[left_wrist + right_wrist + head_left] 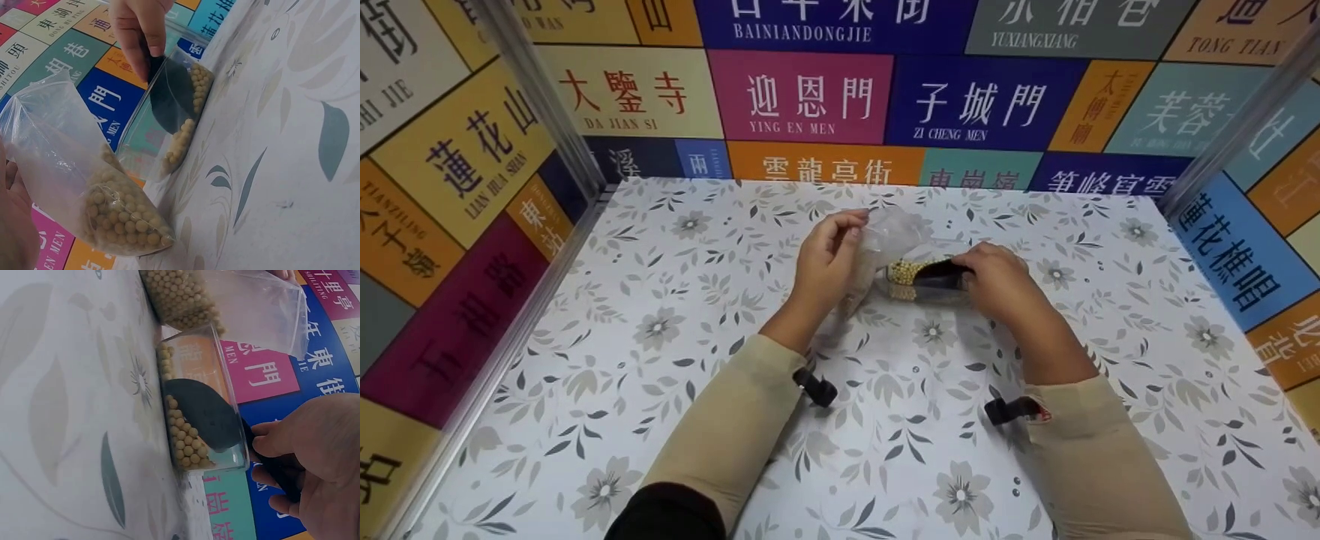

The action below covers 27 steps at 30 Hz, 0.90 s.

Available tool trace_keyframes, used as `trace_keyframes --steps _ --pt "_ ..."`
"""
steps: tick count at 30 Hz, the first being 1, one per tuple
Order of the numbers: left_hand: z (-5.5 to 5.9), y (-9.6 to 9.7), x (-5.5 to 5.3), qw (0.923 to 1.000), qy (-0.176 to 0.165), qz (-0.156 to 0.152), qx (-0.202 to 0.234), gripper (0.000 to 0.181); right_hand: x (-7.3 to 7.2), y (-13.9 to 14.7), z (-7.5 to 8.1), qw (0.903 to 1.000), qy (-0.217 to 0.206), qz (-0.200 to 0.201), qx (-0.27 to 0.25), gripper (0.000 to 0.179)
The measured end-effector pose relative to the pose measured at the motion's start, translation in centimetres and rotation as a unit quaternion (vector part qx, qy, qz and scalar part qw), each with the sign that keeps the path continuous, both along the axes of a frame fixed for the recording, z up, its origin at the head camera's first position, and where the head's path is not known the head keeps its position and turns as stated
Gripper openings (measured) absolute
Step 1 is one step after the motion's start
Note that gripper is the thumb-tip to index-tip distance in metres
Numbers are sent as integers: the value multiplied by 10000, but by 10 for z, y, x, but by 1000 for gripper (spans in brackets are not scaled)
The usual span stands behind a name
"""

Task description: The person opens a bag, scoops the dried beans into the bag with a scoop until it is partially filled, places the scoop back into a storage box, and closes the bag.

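My left hand [826, 255] grips the upper part of a clear plastic bag [62, 129]. Round, pale yellow beans [126, 219] fill the bag's lower end, which hangs close to the tabletop. Just right of it, a clear rectangular box [227, 379] stands on the table, with more of these beans [185, 444] over its bottom. My right hand [997, 281] holds a black scoop [208, 413] by its handle [278, 475]. The scoop's blade reaches down into the box and touches the beans. In the head view the bag partly hides the left fingers.
A white tabletop [660, 405] with a grey leaf and flower print lies under everything. Panels with colourful place-name signs [802, 97] enclose the back and both sides. Black wrist straps [816, 388] sit on both sleeves.
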<state>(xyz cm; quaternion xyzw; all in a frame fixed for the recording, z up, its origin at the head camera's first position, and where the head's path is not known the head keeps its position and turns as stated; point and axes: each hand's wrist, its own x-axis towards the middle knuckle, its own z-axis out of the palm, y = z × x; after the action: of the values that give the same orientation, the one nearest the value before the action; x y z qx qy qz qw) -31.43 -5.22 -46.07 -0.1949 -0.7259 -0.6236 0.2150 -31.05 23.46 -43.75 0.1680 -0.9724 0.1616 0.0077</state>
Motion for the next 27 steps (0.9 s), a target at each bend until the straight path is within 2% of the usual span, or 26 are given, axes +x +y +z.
trace_keyframes --steps 9,13,20,27 --pt "1 1 1 10000 -28 3 -2 17 -4 -9 -14 9995 104 75 -296 38" --pt "1 1 1 10000 -37 -18 61 16 -6 -14 -21 9978 -64 1 -662 39" --pt "1 2 1 9999 -68 -68 92 18 -7 -16 -28 9886 -457 -83 -1430 41" --pt "1 1 1 9999 -120 -62 39 19 -7 -17 -28 9799 -653 -174 -1876 42"
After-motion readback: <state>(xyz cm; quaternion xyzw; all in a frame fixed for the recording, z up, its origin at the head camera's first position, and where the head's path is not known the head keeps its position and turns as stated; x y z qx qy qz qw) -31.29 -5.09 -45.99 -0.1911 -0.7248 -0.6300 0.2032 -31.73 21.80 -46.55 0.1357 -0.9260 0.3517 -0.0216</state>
